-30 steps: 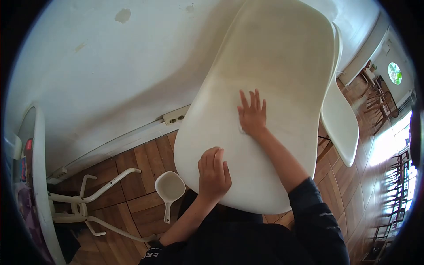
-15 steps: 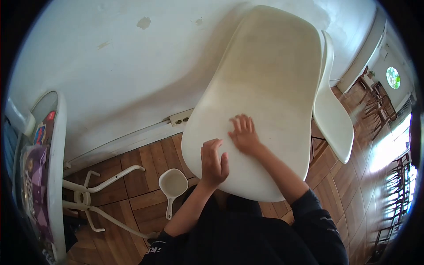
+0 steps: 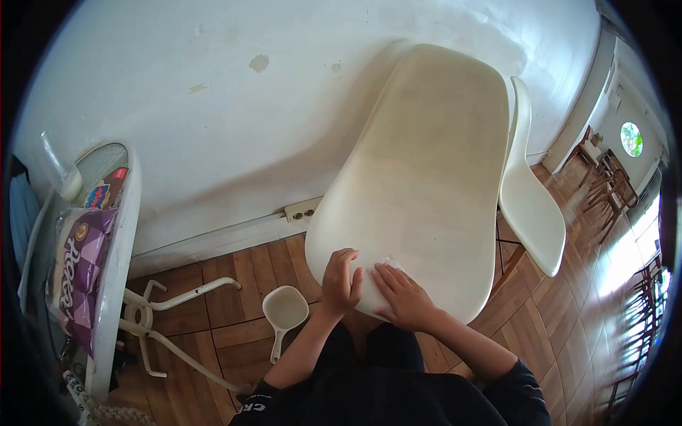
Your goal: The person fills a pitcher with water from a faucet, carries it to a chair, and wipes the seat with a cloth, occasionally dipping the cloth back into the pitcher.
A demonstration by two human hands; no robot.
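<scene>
A cream molded chair (image 3: pixel 433 170) stands before me against the wall. My right hand (image 3: pixel 406 295) lies flat on the front of its seat, fingers stretched toward the left. A small whitish, see-through patch (image 3: pixel 389 263) shows at the fingertips; what it is, I cannot make out. My left hand (image 3: pixel 343 284) is at the seat's front left edge, fingers upward and slightly curled, thumb apart, with nothing visible in it. On the wooden floor to the left of the chair rests a white dipper (image 3: pixel 285 308) with a handle.
At the left is a round white table (image 3: pixel 126 234) bearing a purple package (image 3: pixel 89 270) and a clear bottle (image 3: pixel 64 174). Its pale legs (image 3: pixel 195 292) spread over the floor. A second white chair (image 3: pixel 533 202) stands at the right. A wall socket (image 3: pixel 302 210) sits low.
My right hand has moved back across the seat toward its front edge, nearer my left hand. The view has shifted, showing more of the table. My left hand keeps its pose.
</scene>
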